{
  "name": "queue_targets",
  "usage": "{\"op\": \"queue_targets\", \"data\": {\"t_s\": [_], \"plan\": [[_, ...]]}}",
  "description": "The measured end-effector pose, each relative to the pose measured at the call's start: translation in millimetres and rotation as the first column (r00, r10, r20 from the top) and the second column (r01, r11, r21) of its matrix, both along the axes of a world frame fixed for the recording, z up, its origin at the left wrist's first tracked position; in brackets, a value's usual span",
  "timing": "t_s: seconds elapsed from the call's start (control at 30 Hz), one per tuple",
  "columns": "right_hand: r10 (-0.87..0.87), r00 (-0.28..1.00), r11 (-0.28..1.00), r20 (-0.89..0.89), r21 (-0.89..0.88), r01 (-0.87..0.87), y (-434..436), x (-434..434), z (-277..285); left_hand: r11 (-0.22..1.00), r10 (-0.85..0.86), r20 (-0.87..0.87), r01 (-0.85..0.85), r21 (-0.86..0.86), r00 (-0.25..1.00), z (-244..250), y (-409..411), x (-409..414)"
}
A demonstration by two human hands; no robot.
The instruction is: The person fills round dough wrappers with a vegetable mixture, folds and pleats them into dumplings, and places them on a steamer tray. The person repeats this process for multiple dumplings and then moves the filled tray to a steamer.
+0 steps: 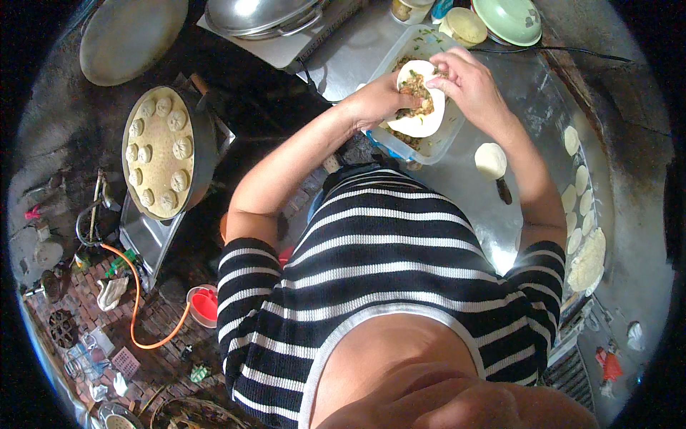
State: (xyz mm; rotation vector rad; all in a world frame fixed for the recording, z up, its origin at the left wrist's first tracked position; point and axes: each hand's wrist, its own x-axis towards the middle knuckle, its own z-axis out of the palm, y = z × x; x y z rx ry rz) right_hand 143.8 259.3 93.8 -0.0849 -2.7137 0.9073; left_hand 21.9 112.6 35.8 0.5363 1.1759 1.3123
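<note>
My left hand (378, 102) supports a round dough wrapper (423, 124) from its left side, its thumb on the chopped filling (415, 94). With fingertips and thumb, my right hand (466, 80) pinches the wrapper's upper right edge. Both hands are over a clear plastic container (440, 149) that holds more filling. To the right of the container, another dough piece (490, 160) lies on the metal table, touching a dark-handled tool (504, 191). Several flat wrappers (572, 140) and a larger lump of dough (587, 263) lie along the table's far right.
At the left, a round steamer (161, 185) holds several pleated buns (182, 147). A lidded metal pan (262, 16) stands at the top, near a green bowl (506, 21) and a black cable (557, 49). An orange hose (136, 305) curves over the brick floor.
</note>
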Motion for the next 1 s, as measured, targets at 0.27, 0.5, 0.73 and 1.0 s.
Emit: {"op": "queue_targets", "data": {"t_s": [0.27, 0.5, 0.73, 1.0], "plan": [[0.094, 0.995, 0.988, 0.015, 0.120, -0.096, 2, -3, 23, 0.970, -0.245, -0.161, 0.243, -0.030, 0.956, 18, 10, -12], [0.119, 0.992, 0.984, -0.036, 0.139, -0.113, 1, -6, 38, 0.896, -0.439, -0.353, 0.432, -0.103, 0.826, 32, 23, -22], [-0.016, 1.000, 1.000, -0.013, 0.001, 0.016, -1, 5, 33, 0.961, -0.262, 0.229, 0.233, 0.147, 0.937, 47, -5, -35], [0.022, 0.969, 0.980, -0.247, 0.195, 0.028, -1, 0, 32, 0.963, 0.057, -0.080, -0.034, 0.266, 0.995, 13, -1, -3]]}}
